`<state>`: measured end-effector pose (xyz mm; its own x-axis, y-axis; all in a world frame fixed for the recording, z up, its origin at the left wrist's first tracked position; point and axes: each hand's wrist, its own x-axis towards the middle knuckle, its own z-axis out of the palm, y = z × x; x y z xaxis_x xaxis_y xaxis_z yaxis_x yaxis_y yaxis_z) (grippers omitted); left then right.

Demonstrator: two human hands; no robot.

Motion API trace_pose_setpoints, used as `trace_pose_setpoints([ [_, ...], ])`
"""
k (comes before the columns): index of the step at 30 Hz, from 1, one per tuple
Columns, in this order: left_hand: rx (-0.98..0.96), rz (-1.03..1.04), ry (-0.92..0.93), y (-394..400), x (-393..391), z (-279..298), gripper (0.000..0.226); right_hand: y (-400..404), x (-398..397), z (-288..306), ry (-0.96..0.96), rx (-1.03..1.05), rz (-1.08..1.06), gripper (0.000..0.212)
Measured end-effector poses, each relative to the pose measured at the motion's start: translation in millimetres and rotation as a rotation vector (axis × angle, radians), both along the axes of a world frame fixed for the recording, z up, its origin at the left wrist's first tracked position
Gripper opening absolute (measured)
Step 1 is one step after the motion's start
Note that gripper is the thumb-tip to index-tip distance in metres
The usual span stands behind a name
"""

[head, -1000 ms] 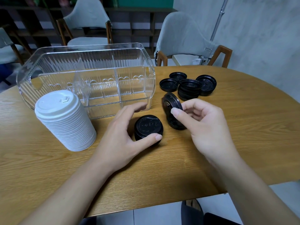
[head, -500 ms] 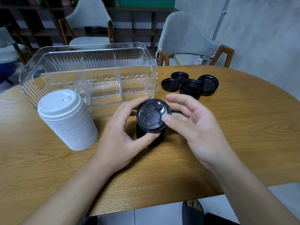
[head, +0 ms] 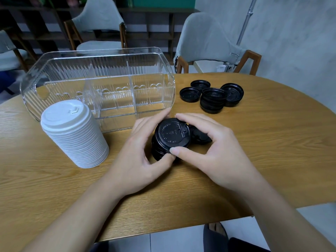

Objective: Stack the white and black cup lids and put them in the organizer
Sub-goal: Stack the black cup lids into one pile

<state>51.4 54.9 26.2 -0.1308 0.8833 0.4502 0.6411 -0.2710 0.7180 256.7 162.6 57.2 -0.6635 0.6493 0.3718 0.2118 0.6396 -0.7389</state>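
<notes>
Toward the left edge of the tabletop (head: 272,151): one tall stack of white lids (head: 73,133), finished by the look of it but not yet moved into the organizer. Behind it, toward the far edge: one clear organizer (head: 98,82), divided into compartments, nothing inside. Near the middle: one short stack of black lids (head: 170,138), too tightly nested to count, top lid being seated. Left hand (head: 143,151) curled round the stack's left side, thumb at the front. Right hand (head: 209,148) with its grip narrow, forefinger and thumb pinching the top lid's rim. Under the right fingers, one more loose black lid (head: 200,136). Toward the far right edge: four black piles (head: 212,100), two single-looking lids, one stack of several, one low pile. Judged roughly halfway: white stacking done, black stacking under way, both transfers into the organizer left.
</notes>
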Motion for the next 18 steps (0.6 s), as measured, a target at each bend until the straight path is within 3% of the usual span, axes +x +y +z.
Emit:
trace_pose_setpoints([
  [7, -0.245, 0.066, -0.032, 1.7, -4.6, -0.3, 0.136, 10.1, -1.2, -7.5, 0.007, -0.051, -0.117, 0.058],
  [18, -0.322, 0.051, -0.022, 6.9, -9.5, -9.1, 0.133, 0.7, -17.0, -17.5, -0.106, -0.008, -0.018, 0.057],
])
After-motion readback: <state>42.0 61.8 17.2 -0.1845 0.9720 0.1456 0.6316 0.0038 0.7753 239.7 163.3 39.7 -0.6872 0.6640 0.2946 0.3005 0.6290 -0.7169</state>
